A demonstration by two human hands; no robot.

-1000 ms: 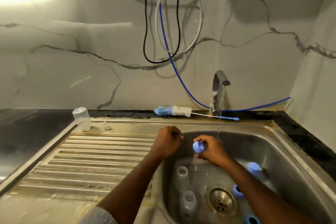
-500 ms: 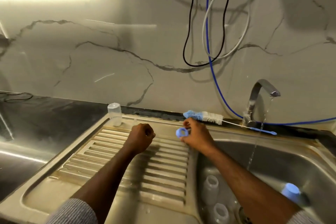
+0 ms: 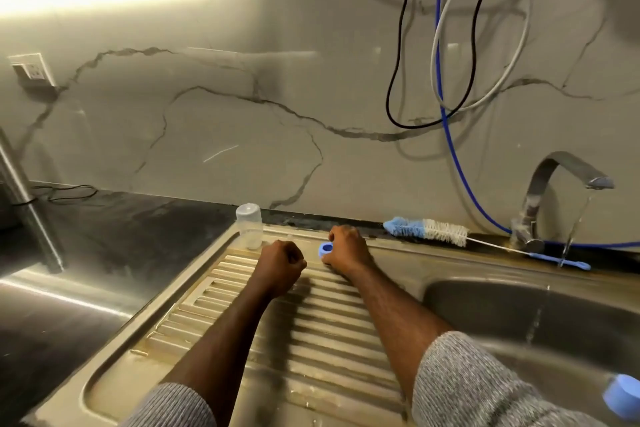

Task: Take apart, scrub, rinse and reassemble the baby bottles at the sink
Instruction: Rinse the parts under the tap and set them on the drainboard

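Blue bottle ring (image 3: 325, 248) at far edge of ribbed drainboard (image 3: 242, 322), pinched in curled fingers of right hand (image 3: 346, 250). Left hand (image 3: 282, 262) just beside it, closed in a fist over the ribs; contents cannot tell. Clear bottle (image 3: 249, 225) upright at drainboard's far-left corner. Bottle brush (image 3: 429, 230) lies behind, tap (image 3: 554, 191) running into sink (image 3: 519, 308)

No words, labels, brand marks or numbers can be read anywhere in this view.
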